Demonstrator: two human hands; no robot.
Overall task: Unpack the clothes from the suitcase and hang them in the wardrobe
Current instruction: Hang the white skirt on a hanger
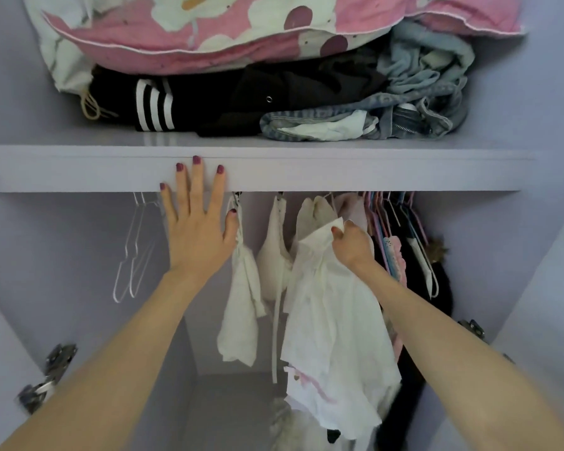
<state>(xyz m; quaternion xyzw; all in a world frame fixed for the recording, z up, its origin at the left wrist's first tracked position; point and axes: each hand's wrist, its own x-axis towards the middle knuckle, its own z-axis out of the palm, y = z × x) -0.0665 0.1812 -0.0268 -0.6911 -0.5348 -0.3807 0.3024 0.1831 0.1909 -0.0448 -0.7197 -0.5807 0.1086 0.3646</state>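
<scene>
Item: white shirt [336, 307], at 5 o'clock below the shelf [306, 172]. Our right hand [350, 247] pinches its collar to hook it up; left hand [196, 222], fingers spread, steadies us against the shelf.

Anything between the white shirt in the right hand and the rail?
The rail is hidden behind the shelf edge. The right hand grips the white shirt by its top, right under it, between hung white garments and pink hangers. Nothing visibly blocks it.
</scene>
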